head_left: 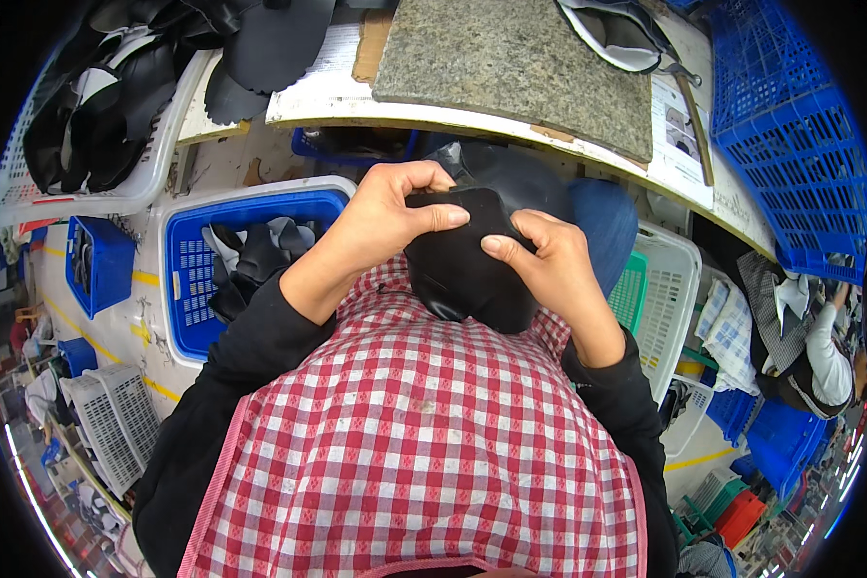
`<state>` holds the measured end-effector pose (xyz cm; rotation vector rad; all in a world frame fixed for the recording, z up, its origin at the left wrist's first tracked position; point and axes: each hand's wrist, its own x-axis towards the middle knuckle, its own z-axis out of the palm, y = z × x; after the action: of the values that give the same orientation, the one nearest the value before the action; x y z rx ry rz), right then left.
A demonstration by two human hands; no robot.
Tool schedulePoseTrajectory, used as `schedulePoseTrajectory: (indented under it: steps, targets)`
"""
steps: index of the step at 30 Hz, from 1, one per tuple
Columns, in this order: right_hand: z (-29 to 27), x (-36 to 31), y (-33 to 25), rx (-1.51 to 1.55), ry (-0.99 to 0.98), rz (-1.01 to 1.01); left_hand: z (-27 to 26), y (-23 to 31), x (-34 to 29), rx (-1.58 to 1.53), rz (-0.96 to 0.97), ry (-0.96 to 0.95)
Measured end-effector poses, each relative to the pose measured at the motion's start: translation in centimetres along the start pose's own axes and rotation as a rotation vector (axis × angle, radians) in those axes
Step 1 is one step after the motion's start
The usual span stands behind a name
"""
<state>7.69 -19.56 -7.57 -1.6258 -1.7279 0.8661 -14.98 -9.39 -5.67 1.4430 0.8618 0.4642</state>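
Note:
Both my hands grip one black leather shoe piece (460,270) held over my lap, just above my red and white checked apron (424,443). My left hand (385,217) curls over its upper left edge, thumb pressing across the top. My right hand (541,255) holds its right side, thumb laid on the leather. The piece bulges downward between the two hands. Its underside is hidden.
A blue basket (188,279) with black shoe parts stands at my left. A white bench (337,91) ahead bears a grey stone slab (511,63). A white basket of black pieces (87,116) is far left, blue crates (800,135) right. Another person (824,352) sits at right.

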Motion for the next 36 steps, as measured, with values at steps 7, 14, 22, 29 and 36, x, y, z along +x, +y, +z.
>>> schedulePoseTrajectory:
  steps: [7,14,22,29,36]
  targets:
    - [-0.9,-1.6,-3.2,0.081,0.140,-0.173,-1.0,-3.0,-0.5,-0.066,0.305,0.093]
    - [-10.8,-1.3,-4.5,0.387,0.405,-0.205,-16.5,2.6,11.6,-0.750,0.746,-0.874]
    - [-1.3,3.5,1.1,0.534,-0.186,-0.411,0.3,-5.4,12.2,-1.322,0.695,-0.720]
    - [-7.8,1.7,6.8,0.680,-0.194,-0.220,-10.5,0.8,2.3,-0.075,0.493,-0.270]
    - [-6.3,3.7,4.1,0.471,-0.352,0.112,-2.3,1.9,4.4,0.900,0.444,-0.044]
